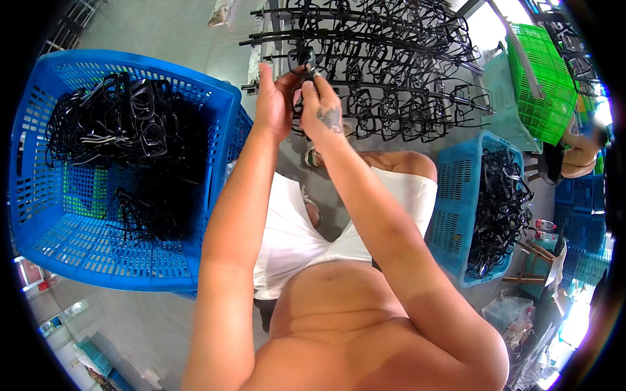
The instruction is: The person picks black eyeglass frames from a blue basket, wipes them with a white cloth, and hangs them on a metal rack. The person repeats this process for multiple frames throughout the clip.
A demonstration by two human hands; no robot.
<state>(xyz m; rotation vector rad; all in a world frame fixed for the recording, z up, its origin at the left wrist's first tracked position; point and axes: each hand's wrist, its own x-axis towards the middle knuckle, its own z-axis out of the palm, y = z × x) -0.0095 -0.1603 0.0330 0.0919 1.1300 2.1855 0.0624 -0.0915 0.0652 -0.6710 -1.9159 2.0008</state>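
View: head camera only, looking down past the person's bare torso and white shorts [404,199] at both hands
Glasses frame: one dark eyeglass frame [301,60] up at the fingertips, just in front of the drying-rack-looking rods; too small to make out exactly how it's turned
Right hand: the right hand [319,109] is closed in a pinch on that frame, thumb and fingers together near its lower part
Left hand: the left hand [275,101] is pretty wide, thumb sticking up away from the fingers, fingertips right by the bottom of the frame; can't really tell if they're gripping it too
Rods: several long dark rods [355,37] run across the top, with rows and rows of black eyeglass frames [407,107] hanging along them
Left basket: big blue plastic basket [228,130] beside the left arm, a messy heap of black frames [124,120] inside
Right basket: light-blue plastic basket [450,202] past the right knee, also loaded with tangled dark frames [499,208]
Far right: a bright green basket [541,85], part of another person [579,156] just below it, and clear plastic bottles [545,225] lower down
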